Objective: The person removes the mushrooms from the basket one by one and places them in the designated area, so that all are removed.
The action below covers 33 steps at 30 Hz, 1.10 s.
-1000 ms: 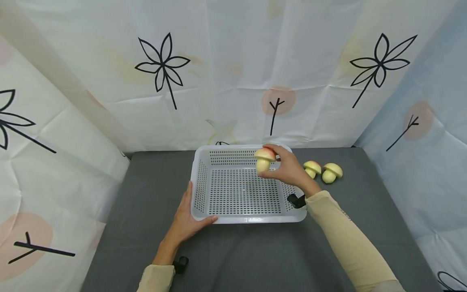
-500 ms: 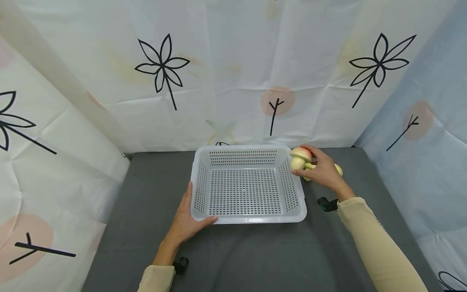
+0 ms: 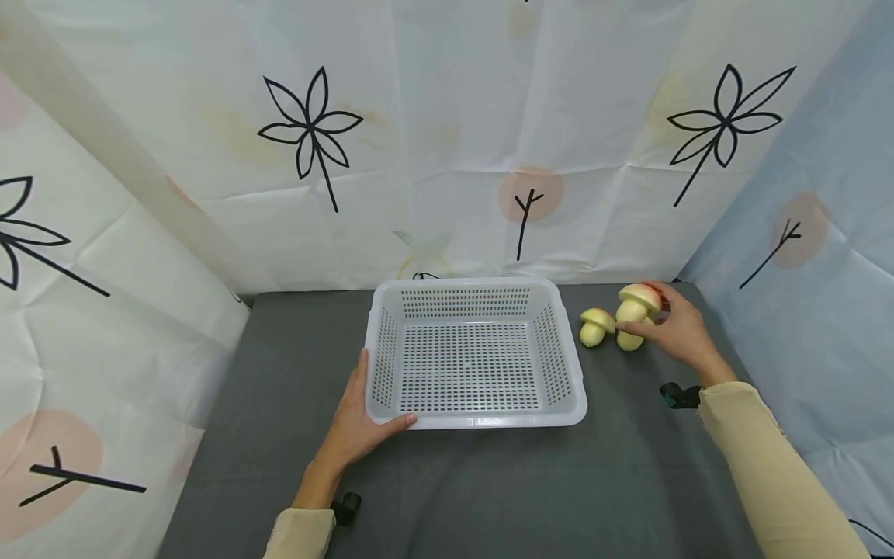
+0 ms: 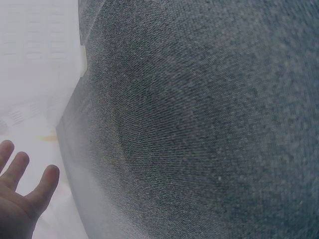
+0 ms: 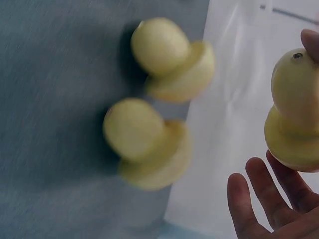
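My right hand (image 3: pixel 680 334) pinches a yellow mushroom (image 5: pixel 294 94) with a reddish cap between thumb and fingers, off the table in the head view. Behind it in that view, a second mushroom (image 3: pixel 629 342) is partly covered by the held one. A third mushroom (image 3: pixel 592 330) stands just left of that pair. Both unheld mushrooms rest on the grey cloth in the right wrist view. At the near left corner of a white perforated basket (image 3: pixel 475 422), my left hand (image 3: pixel 356 423) rests with straight fingers along its side and thumb on the front rim. Nothing lies in the basket.
A dark grey cloth (image 3: pixel 475 489) covers the table. White printed fabric (image 3: pixel 419 116) hangs behind it and along the left, with bluish fabric (image 3: pixel 831 326) on the right. Each wrist wears a small black device (image 3: pixel 347 508).
My right hand has carried its mushroom from above the basket to the right, over the mushrooms on the table. The left hand and the basket have stayed put.
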### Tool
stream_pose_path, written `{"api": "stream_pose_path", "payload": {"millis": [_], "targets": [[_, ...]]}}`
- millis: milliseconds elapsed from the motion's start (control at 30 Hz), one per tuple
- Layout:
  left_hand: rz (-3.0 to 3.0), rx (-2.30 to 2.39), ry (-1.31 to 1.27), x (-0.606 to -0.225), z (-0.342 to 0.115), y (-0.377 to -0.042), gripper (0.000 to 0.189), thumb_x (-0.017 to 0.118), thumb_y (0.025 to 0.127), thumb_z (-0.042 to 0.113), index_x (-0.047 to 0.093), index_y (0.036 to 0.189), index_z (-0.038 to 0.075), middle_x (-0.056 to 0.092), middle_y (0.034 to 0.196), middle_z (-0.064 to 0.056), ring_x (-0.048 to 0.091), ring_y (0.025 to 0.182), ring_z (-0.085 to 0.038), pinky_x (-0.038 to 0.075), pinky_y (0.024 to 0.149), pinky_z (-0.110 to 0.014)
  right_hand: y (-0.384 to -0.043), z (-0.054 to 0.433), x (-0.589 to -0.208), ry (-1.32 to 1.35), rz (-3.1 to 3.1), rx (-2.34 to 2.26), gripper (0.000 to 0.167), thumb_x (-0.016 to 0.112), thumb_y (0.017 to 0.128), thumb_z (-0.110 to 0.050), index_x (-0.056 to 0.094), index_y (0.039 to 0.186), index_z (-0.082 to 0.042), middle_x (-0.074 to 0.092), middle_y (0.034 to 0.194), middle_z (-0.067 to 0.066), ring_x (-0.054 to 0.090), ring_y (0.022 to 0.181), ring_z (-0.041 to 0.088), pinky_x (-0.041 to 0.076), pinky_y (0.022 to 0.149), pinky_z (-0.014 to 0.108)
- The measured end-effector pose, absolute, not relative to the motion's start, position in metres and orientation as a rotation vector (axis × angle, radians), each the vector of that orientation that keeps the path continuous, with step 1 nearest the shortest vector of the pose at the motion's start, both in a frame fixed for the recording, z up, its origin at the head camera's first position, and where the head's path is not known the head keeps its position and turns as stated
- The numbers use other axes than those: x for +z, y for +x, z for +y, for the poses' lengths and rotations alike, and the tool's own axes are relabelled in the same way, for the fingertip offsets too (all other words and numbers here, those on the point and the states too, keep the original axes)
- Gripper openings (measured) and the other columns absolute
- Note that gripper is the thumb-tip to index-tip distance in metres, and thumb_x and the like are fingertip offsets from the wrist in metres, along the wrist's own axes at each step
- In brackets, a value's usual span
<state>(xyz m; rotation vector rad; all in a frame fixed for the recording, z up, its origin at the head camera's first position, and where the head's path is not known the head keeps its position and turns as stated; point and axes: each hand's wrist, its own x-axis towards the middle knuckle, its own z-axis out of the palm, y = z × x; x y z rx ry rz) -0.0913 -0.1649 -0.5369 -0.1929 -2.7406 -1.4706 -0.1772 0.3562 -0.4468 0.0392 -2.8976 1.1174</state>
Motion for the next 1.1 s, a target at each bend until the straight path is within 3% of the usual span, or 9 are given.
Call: {"api": "stream_pose_path", "payload": {"millis": [500, 1100], "targets": [[-2.747, -1.450, -0.192, -0.537, -0.166, -0.091, 0.135, 0.093, 0.069, 0.048, 0.000, 0.164, 0.028, 0.021, 0.165, -0.010, 0.035, 0.141, -0.036, 0.032, 0.106, -0.065, -0.173, 0.424, -0.489, -0.232, -2.918, 1.174, 0.096, 0.074, 0.093, -0.035, 0.018, 0.155, 0.012, 0.032, 0.143, 0.043, 0.038, 0.123, 0.056, 0.036, 0.090, 0.065], [-2.754, -1.461, -0.197, -0.536, -0.164, -0.092, 0.136, 0.093, 0.068, 0.048, 0.000, 0.165, 0.027, 0.019, 0.166, -0.007, 0.034, 0.142, -0.035, 0.031, 0.108, -0.064, -0.180, 0.439, -0.520, -0.307, -3.044, 1.051, 0.092, 0.072, 0.094, -0.032, 0.020, 0.150, 0.017, 0.031, 0.141, 0.045, 0.037, 0.123, 0.059, 0.033, 0.096, 0.067]]}}
